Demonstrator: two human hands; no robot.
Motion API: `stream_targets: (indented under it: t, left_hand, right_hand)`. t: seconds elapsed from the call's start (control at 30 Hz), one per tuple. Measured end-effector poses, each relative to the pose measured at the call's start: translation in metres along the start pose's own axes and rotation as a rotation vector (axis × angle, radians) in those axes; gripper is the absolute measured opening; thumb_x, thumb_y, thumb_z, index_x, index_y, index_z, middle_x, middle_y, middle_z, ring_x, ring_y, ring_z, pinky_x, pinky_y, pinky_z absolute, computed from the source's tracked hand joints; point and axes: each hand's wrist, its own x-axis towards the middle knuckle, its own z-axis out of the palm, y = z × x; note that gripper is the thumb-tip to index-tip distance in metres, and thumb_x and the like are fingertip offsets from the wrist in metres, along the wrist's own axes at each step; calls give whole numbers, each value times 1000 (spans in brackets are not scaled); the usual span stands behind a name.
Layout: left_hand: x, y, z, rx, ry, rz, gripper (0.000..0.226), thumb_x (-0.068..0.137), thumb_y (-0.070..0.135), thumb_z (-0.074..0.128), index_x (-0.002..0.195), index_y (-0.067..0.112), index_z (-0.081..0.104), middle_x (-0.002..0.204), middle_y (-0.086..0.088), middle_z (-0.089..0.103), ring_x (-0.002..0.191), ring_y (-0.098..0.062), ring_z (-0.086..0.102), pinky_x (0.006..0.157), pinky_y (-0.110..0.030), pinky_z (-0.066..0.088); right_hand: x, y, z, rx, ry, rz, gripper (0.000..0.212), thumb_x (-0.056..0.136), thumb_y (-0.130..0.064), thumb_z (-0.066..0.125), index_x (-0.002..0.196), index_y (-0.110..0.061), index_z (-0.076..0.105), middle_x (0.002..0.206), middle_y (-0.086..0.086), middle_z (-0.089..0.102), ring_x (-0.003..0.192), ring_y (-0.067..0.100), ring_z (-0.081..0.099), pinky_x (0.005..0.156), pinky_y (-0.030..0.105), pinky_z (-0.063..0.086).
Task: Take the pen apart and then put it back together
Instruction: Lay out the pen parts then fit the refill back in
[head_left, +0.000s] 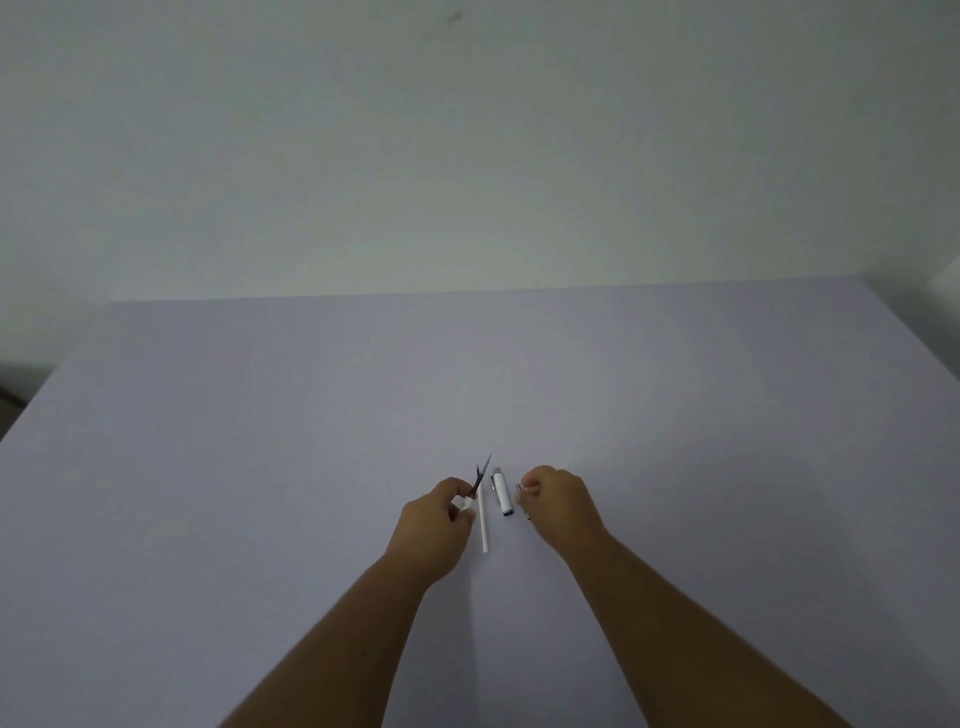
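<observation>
- Pen in pieces on table: barrel, cap between my hands.
- Left hand pinches refill by its white collar.
- Right hand pinches a small metal bit (spring? too small to tell).
- I'd line parts up straight and not force them.

A single wide-angle view looks from head height, forward and down across the pale lavender-grey tabletop. The far edge of the tabletop runs across the middle of the frame, with a plain off-white wall filling everything above it. The near edge lies below the frame. Two bare forearms reach in from the bottom.
</observation>
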Motion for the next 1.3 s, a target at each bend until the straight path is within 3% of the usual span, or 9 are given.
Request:
stream_targets:
  t: [0.1, 0.2, 0.3, 0.47, 0.57, 0.67, 0.77, 1.03, 1.3]
  left_hand:
    - [1, 4, -1, -9, -4, 5, 18, 90, 24, 48, 105, 28, 57, 67, 6, 54, 53, -8, 47, 48, -18, 38]
    - [2, 11, -1, -23, 13, 27, 18, 90, 23, 50, 105, 27, 58, 66, 6, 54, 53, -8, 47, 49, -19, 38]
    - [3, 20, 0, -37, 25, 58, 17, 90, 24, 52, 105, 26, 58, 66, 7, 54, 52, -7, 47, 49, -19, 38]
    - [1, 17, -2, -29, 0, 32, 20, 89, 23, 52, 107, 25, 59, 68, 10, 54, 54, -6, 48, 49, -18, 39]
    - [-1, 9, -4, -23, 4, -24, 25, 88, 23, 53, 113, 22, 58, 73, 11, 53, 58, -4, 49, 49, -15, 38]
    - [-2, 5, -3, -32, 0, -62, 30, 86, 20, 57, 115, 20, 58, 77, 9, 54, 61, -2, 50, 49, -13, 37]
    - [-3, 4, 0, -52, -9, -85, 32, 82, 15, 58, 114, 19, 58, 84, 4, 58, 63, -4, 51, 50, -13, 38]
    - [-4, 2, 3, -74, 18, -107, 22, 80, 14, 63, 102, 19, 65, 73, 14, 55, 61, 1, 51, 48, -12, 38]
    - [-8, 2, -5, -69, 72, -100, 13, 79, 15, 66, 81, 27, 61, 70, 15, 58, 62, 0, 53, 49, -9, 34]
  right_hand:
    - [-2, -14, -13, 233, 59, 66, 24, 88, -29, 57, 96, -9, 68, 95, 8, 69, 83, 19, 59, 75, 28, 45]
    - [-3, -31, -27, 552, -146, 156, 22, 83, -35, 63, 90, -14, 68, 81, -1, 66, 68, 13, 56, 69, 29, 47]
    - [-5, -39, -27, 629, -278, 118, 9, 79, -26, 68, 83, -18, 69, 76, -4, 64, 63, 11, 54, 58, 23, 43]
    - [10, -39, -36, 858, 32, 231, 20, 84, -14, 55, 65, -14, 60, 65, 1, 61, 55, 12, 53, 53, 25, 47]
    - [17, -18, -44, 444, 122, 211, 26, 83, -16, 53, 62, -4, 62, 64, 14, 63, 58, 22, 55, 61, 33, 49]
    - [14, 0, -39, 64, 49, 175, 22, 85, -20, 58, 75, -4, 67, 79, 16, 69, 78, 28, 62, 66, 27, 41]
    - [11, 7, -31, 13, 27, 183, 20, 85, -23, 63, 90, -4, 69, 96, 14, 71, 95, 28, 64, 74, 27, 45]
    - [10, 12, -22, 71, 76, 190, 11, 83, -19, 64, 74, -13, 63, 93, 13, 72, 89, 27, 64, 70, 25, 43]
    - [5, 9, -20, 53, 121, 179, 17, 86, -23, 59, 88, -7, 65, 96, 13, 69, 91, 29, 62, 75, 31, 48]
